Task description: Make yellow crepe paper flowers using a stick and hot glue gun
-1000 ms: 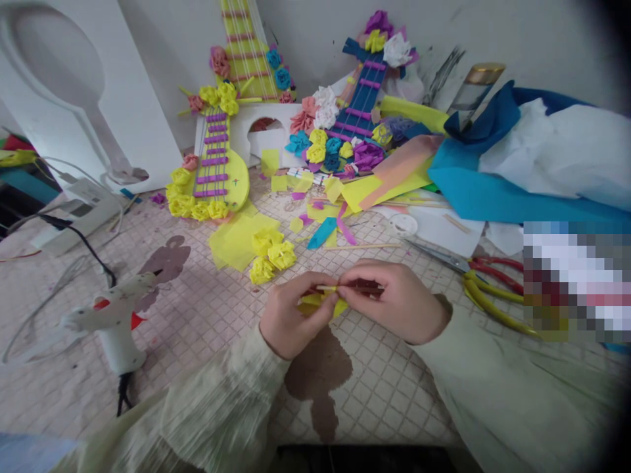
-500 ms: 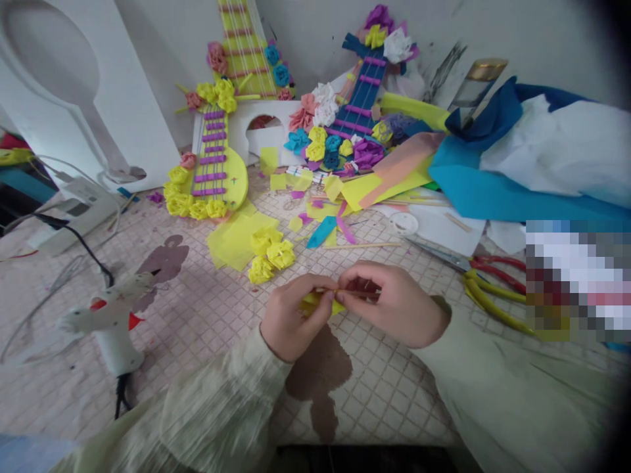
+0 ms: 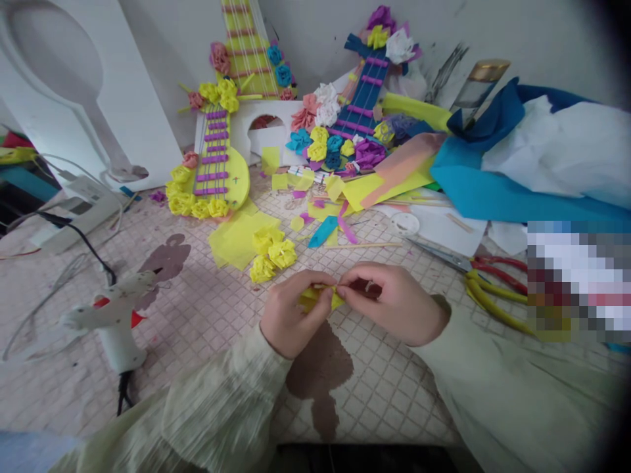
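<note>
A small piece of yellow crepe paper [image 3: 311, 299] is held between my two hands over the near middle of the table. My left hand [image 3: 290, 316] is closed round it, thumb and fingertips pinching near its right end. The fingertips of my right hand [image 3: 397, 303] pinch the paper's right edge, almost touching the left thumb. Much of the paper is covered by my fingers. Just beyond the left hand lie several yellow paper flowers [image 3: 273, 255], against a stack of flat yellow paper sheets [image 3: 233, 238].
A white glue gun [image 3: 118, 328] stands at left, its cord running to a power strip [image 3: 79, 213]. Scissors [image 3: 461, 263] and yellow-handled pliers [image 3: 497, 312] lie at right. Behind are a yellow paper instrument [image 3: 235, 176], a blue one [image 3: 362, 95], paper scraps and blue paper [image 3: 458, 177].
A thin brown stick that ran between my fingertips no longer shows there. More of the yellow paper is visible in my left hand. Both hands stay in nearly the same place.
</note>
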Demonstrator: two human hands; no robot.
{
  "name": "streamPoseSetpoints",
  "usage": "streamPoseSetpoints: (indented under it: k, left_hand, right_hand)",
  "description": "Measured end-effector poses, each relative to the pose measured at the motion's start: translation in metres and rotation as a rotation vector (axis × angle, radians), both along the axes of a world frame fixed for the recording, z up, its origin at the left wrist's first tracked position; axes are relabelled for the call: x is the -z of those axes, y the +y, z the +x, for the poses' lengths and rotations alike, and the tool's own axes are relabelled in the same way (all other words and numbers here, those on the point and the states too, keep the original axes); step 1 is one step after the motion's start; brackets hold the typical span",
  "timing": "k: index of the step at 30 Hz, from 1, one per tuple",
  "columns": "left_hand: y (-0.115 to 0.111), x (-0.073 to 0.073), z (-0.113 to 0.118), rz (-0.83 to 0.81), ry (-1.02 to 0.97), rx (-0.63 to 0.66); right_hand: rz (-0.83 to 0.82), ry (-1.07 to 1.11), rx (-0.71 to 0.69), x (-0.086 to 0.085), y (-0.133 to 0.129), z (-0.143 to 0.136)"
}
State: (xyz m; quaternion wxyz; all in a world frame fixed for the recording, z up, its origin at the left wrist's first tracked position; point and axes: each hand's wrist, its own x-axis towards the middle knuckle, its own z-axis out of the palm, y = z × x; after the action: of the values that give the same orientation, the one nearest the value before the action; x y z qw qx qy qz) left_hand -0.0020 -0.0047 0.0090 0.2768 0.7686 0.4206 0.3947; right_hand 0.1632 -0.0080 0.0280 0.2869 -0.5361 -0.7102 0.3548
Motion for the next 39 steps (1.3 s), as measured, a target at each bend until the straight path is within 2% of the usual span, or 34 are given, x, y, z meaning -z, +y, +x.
streamPoseSetpoints:
  k: [8, 14, 19, 39]
  left_hand:
    - [0.0011, 0.0001, -0.0004, 0.022, -0.004, 0.006]
    - [0.0016, 0.0014, -0.0018, -0.044, -0.014, 0.005]
    - [0.0018, 0.0026, -0.0030, -0.053, -0.029, 0.007]
    - [0.0028, 0.0021, -0.0030, -0.003, 0.023, 0.033]
  right_hand:
    - [-0.024, 0.017, -0.038, -0.0018, 0.0004, 0.0008]
    - [0.033, -0.038, -0.058, -0.0012, 0.0012, 0.0038]
    - [0.043, -0.001, -0.065, -0.0016, 0.0013, 0.0044]
    - [0.058, -0.024, -0.078, 0.0008, 0.0028, 0.0048]
